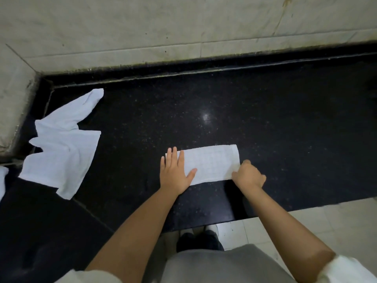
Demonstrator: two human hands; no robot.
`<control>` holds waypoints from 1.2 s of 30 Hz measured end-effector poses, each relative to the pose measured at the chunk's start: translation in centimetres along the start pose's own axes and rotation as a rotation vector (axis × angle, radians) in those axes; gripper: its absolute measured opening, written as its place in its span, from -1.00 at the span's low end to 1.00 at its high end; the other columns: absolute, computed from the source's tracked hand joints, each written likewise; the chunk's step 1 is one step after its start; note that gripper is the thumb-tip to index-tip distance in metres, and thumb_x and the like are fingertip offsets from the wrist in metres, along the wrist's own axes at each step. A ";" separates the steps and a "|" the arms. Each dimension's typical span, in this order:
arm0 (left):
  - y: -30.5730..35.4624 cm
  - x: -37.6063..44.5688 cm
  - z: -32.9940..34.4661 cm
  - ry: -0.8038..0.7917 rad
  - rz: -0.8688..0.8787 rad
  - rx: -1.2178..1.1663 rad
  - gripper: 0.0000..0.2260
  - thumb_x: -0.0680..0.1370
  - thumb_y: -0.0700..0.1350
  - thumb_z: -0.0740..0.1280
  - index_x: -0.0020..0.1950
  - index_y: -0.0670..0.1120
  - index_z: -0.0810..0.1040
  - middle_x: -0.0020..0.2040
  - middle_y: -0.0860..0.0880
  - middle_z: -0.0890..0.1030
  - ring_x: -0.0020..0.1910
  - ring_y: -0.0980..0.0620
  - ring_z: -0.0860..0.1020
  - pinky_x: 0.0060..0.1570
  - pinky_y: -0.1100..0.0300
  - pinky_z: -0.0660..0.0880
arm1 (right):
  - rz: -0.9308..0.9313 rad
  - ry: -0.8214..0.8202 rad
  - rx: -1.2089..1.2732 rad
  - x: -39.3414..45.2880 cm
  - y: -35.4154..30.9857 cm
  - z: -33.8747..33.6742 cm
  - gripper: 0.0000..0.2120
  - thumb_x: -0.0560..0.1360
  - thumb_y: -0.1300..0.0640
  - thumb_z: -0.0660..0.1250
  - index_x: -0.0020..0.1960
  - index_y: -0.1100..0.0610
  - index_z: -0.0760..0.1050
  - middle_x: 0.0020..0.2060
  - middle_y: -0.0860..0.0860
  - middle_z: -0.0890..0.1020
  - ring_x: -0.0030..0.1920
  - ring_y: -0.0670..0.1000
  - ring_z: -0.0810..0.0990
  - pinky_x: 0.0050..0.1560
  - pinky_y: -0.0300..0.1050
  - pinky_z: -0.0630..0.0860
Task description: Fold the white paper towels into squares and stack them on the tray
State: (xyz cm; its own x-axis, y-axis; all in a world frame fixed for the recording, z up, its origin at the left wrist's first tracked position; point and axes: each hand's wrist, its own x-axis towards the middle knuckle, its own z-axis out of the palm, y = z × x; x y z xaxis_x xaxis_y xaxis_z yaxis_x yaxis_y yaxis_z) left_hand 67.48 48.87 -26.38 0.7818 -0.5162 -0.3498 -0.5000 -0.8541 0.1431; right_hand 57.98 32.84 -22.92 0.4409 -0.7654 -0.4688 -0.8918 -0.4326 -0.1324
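Grey cloth of my clothing [220, 266] is filling the bottom centre of the frame, with my dark shoes [201, 240] showing just above it on the pale floor tiles [326, 225]. Both my forearms are reaching up from there onto the black speckled counter [265, 119]. At lower centre of the frame a white paper towel [212, 163], already folded into a long strip, is lying flat on the counter. I am pressing my left hand [175, 172] on its left end, fingers straight and spread wide, thumb pointing out across the strip. I am pinching the strip's lower right corner with my right hand [247, 174], whose fingers are curled in tight (the fingertips themselves are hidden under the knuckles).

Over at the left of the frame a loose heap of unfolded white towels [61, 150] is sprawling on the counter, well apart from the strip, one corner trailing toward the upper left. Another scrap of white [3, 178] is peeking in at the left edge. Stained pale wall tiles [183, 27] are running along the top of the frame behind the counter.
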 end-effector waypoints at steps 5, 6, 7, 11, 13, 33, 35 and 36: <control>0.1 0.1 -0.1 -0.003 -0.021 0.009 -0.35 0.58 0.23 -0.03 0.54 -0.09 -0.12 0.56 -0.11 -0.14 0.54 -0.09 -0.19 0.50 0.00 -0.19 | 0.036 -0.045 0.078 0.3 -0.3 -0.4 -0.96 0.45 0.24 0.26 -0.10 0.19 0.46 -0.05 0.15 0.57 0.08 0.17 0.56 0.12 -0.03 0.45; 0.1 0.0 -0.2 -0.007 -0.022 0.010 -0.35 0.59 0.23 -0.03 0.54 -0.09 -0.12 0.56 -0.11 -0.14 0.54 -0.09 -0.19 0.50 0.00 -0.20 | 0.029 -0.046 0.084 0.2 -0.4 -0.4 -0.98 0.45 0.22 0.27 -0.14 0.17 0.44 -0.11 0.13 0.54 0.07 0.16 0.56 0.12 -0.03 0.44; 0.1 0.1 -0.2 -0.012 -0.019 0.007 -0.35 0.59 0.23 -0.03 0.54 -0.10 -0.13 0.56 -0.11 -0.15 0.54 -0.09 -0.20 0.50 0.00 -0.20 | 0.016 -0.039 0.089 0.2 -0.4 -0.5 -0.94 0.45 0.19 0.27 -0.18 0.16 0.42 -0.15 0.10 0.50 0.05 0.15 0.55 0.11 -0.03 0.42; -0.4 -0.1 -0.6 -0.019 0.018 -0.031 -0.38 0.60 0.19 -0.03 0.54 -0.11 -0.13 0.56 -0.11 -0.14 0.54 -0.07 -0.21 0.50 0.01 -0.22 | -0.147 0.056 0.314 0.0 -1.1 -1.0 -0.74 0.45 0.18 0.26 -0.38 0.19 0.31 -0.26 0.13 0.46 -0.21 0.12 0.46 -0.26 -0.13 0.31; -1.3 -0.5 -0.9 0.035 0.022 -0.084 -0.42 0.62 0.14 -0.01 0.54 -0.10 -0.08 0.56 -0.09 -0.10 0.54 -0.05 -0.17 0.50 0.01 -0.19 | -0.287 0.135 0.448 -0.9 -2.3 -1.3 -0.77 0.46 0.20 0.27 -0.34 0.23 0.34 -0.28 0.13 0.45 -0.25 0.08 0.42 -0.35 -0.13 0.24; -8.9 -6.9 0.0 0.219 -0.113 -0.338 -0.62 0.63 -0.07 0.09 0.45 -0.11 0.27 0.53 -0.07 0.13 0.54 -0.02 -0.03 0.50 0.07 -0.10 | -1.082 0.484 0.189 -5.0 -7.8 6.9 -0.70 0.30 0.27 0.11 -0.34 0.23 0.63 -0.45 0.07 0.61 -0.42 0.06 0.56 -0.35 -0.16 0.47; -8.7 -6.8 0.0 0.221 -0.087 -0.339 -0.62 0.63 -0.07 0.09 0.45 -0.11 0.27 0.53 -0.06 0.13 0.54 -0.01 -0.03 0.50 0.07 -0.10 | -1.083 0.557 0.216 -4.8 -7.4 6.8 -0.70 0.33 0.26 0.13 -0.27 0.24 0.64 -0.40 0.10 0.61 -0.28 -0.01 0.45 -0.25 -0.16 0.38; -8.6 -6.8 0.0 0.221 -0.079 -0.333 -0.62 0.63 -0.07 0.09 0.45 -0.10 0.27 0.54 -0.06 0.13 0.54 -0.01 -0.03 0.51 0.08 -0.10 | -1.085 0.566 0.218 -4.8 -7.2 7.0 -0.71 0.34 0.26 0.13 -0.25 0.24 0.65 -0.39 0.11 0.60 -0.26 -0.04 0.37 -0.23 -0.15 0.35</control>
State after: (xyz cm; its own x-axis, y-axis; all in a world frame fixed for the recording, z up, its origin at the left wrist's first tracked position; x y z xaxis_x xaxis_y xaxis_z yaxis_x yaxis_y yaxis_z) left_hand 66.47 59.71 -25.27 0.8924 -0.4184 -0.1693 -0.3155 -0.8465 0.4288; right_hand 61.59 42.96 -25.81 0.8941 -0.1829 0.4088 -0.0137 -0.9236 -0.3832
